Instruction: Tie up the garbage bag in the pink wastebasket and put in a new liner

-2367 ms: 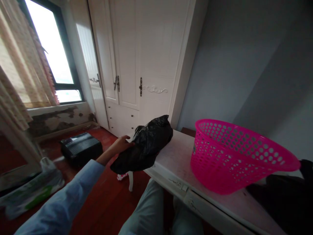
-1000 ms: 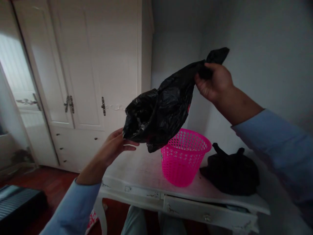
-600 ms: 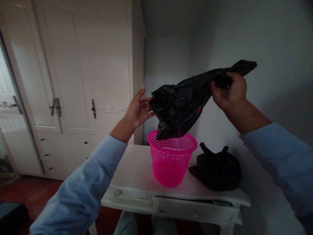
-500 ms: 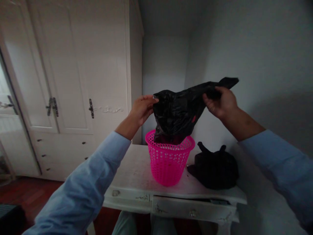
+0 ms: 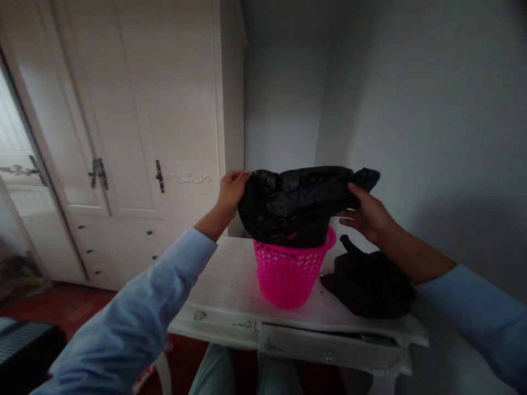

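A black plastic bag is stretched between both hands over a pink perforated basket, its lower part inside and over the near rim. My left hand pinches the bag's left top edge. On the other side, my right hand grips the bag near its right end, thumb on top, with some fingers apart below. The basket stands upright on a white table. How far the bag reaches down inside is hidden.
Another black bag, bunched up with its handles upward, lies on the table's right side. The table's front drawer is slightly ajar. A white wardrobe stands behind at the left, and a dark box sits at the lower left.
Both hands have lowered the bag toward the basket, and it now spreads wider and covers most of the opening. The view has shifted slightly.
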Demonstrator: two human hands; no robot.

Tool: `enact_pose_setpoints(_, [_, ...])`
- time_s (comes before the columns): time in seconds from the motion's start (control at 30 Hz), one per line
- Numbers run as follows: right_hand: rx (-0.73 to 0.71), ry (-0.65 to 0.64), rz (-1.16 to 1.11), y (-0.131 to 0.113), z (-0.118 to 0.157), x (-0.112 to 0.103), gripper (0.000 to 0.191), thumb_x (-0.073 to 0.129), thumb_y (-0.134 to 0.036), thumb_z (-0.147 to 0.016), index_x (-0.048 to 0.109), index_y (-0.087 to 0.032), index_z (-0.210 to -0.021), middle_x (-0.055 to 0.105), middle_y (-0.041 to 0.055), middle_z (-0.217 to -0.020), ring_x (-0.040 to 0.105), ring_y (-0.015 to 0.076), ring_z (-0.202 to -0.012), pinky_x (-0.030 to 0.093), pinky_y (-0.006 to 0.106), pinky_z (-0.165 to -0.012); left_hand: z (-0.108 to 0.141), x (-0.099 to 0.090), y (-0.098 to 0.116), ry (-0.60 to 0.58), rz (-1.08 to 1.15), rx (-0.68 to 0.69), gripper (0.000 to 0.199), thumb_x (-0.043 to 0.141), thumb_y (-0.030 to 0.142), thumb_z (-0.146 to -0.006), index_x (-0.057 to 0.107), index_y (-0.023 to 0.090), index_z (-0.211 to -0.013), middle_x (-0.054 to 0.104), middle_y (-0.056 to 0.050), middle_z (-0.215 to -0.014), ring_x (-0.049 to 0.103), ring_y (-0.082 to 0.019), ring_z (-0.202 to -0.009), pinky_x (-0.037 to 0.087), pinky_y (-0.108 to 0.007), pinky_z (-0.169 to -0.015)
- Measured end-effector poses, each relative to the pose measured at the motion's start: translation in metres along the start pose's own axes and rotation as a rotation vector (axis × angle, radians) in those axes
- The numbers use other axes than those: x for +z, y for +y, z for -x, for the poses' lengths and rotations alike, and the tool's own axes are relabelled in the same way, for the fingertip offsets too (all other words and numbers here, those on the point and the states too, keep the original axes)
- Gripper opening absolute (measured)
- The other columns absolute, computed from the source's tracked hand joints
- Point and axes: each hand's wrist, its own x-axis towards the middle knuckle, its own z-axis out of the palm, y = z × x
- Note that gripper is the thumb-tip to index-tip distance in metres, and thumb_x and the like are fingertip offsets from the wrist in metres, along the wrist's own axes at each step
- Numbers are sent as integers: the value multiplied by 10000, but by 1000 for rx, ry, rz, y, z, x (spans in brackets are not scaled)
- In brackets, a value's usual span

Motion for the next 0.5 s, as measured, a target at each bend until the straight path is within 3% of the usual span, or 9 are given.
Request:
enact_pose_setpoints(0.07, [126, 21, 28, 13, 8, -6, 196, 572, -391, -957, 641, -235, -861, 698, 12, -708, 633, 172, -532, 473, 265, -444, 10, -6, -16, -67, -68, -79, 291, 605, 319, -869, 530, 194, -617, 525, 20, -642, 480, -130, -635, 376, -251, -604])
enact_pose_setpoints(0.13, [234, 25, 23, 22, 15, -16, 255, 537, -396, -978, 628, -222, -815, 687, 19, -663, 656, 182, -541, 493, 270, -448, 20, -15, -34, -36, -81, -148, 311, 610, 391, -877, 539, 199, -643, 540, 6, -678, 501, -151, -684, 388, -259, -621])
enact_pose_setpoints(0.23, [282, -37, 3, 26, 26, -35, 297, 492, -412, -998, 662, -214, -856, 718, 50, -687, 718, 209, -610, 554, 281, -479, 33, -34, -55, 3, -16, -421, 316, 620, 509, -852, 588, 198, -801, 605, -31, -788, 570, -190, -760, 453, -300, -679])
enact_pose_setpoints(0.33, [278, -86, -46, 27, 35, -52, 234, 502, -324, -989, 699, -224, -910, 762, 67, -752, 741, 209, -645, 605, 289, -532, 43, -50, -64, -136, 61, -700, 287, 630, 478, -824, 603, 192, -839, 645, -67, -798, 614, -216, -748, 502, -351, -687])
enact_pose_setpoints(0.43, [271, -75, -82, 33, 41, -61, 160, 577, -188, -923, 694, -228, -821, 770, 45, -738, 726, 183, -602, 604, 260, -529, 48, -59, -65, -299, 109, -828, 229, 682, 420, -784, 628, 198, -806, 685, -89, -779, 644, -230, -733, 528, -353, -659])
enact_pose_setpoints(0.5, [285, -81, -86, 39, 43, -63, 133, 627, -157, -887, 690, -220, -788, 766, 36, -719, 717, 174, -585, 599, 249, -523, 50, -62, -65, -315, 160, -902, 229, 671, 420, -811, 630, 198, -771, 687, -86, -740, 643, -218, -685, 539, -344, -624])
